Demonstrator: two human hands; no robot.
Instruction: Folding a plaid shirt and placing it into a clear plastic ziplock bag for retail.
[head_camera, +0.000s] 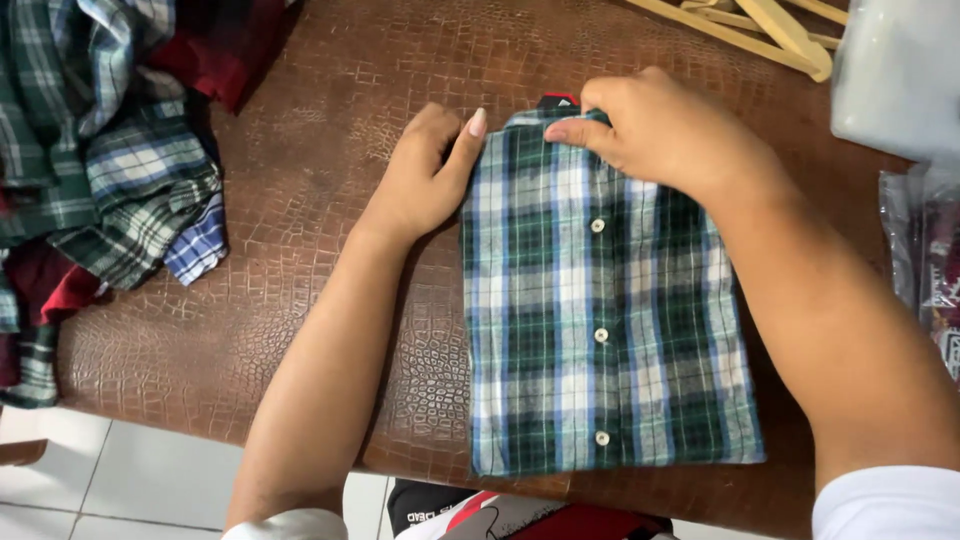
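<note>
On the brown crocodile-textured tabletop (300, 330) lies the landmark: a folded plaid shirt (600, 320), green, blue and white, button placket up, collar end away from the person

- Left of the shirt, far edge of table: heap of unfolded plaid and dark red garments (100, 170)
- Right of the shirt: clear plastic bags (925, 250), one showing dark red cloth inside; a paler bag above it. No label legible enough to tell
- Beyond the shirt, upper right: pale wooden hangers (770, 30)
- At the shirt's collar: small red-and-black tag (560, 100), peeking out
- Left hand (425, 175) flat beside the shirt's upper left corner, fingers together, thumb against the edge
- Right hand (660, 130) curled over the collar, fingertips pinching cloth

Handling judgement: light, soft, limp cotton; folds slip apart if lifted by one corner. Best grasped under both long sides, supporting the stack
</note>
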